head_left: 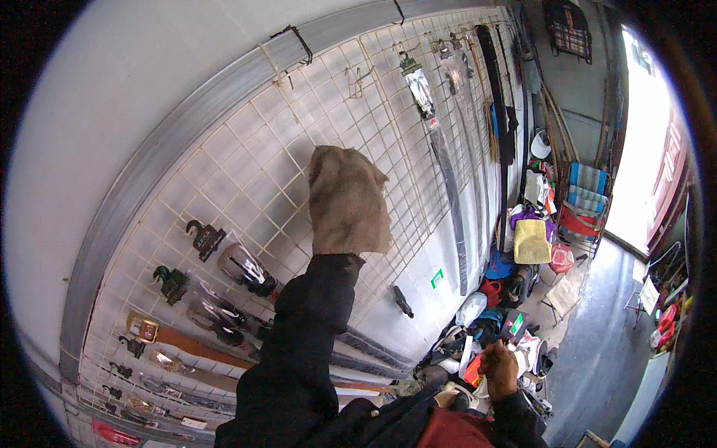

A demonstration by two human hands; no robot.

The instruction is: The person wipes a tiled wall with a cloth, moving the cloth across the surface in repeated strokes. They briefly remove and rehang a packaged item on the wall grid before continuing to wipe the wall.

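Observation:
A brown cloth (pixel 348 201) covers my left hand, which reaches up in front of the white wire grid (pixel 258 153) on the wall. The fingers are hidden under the cloth, and I cannot tell whether it presses on the wires. My right hand (pixel 499 369) is lower down, in front of a heap of goods, with its fingers curled in; whether anything is inside them does not show. Left of my left arm, packaged belts hang on black hooks (pixel 205 239), and a brown belt (pixel 198 348) with a gold buckle lies among them.
More packaged belts (pixel 446 172) hang from the grid's right part. Below are piled bags and shoes (pixel 515 287), a yellow bag (pixel 532 241) and a folded striped chair (pixel 586 190). A grey floor strip (pixel 597 336) runs to a bright doorway (pixel 635 142) at the right.

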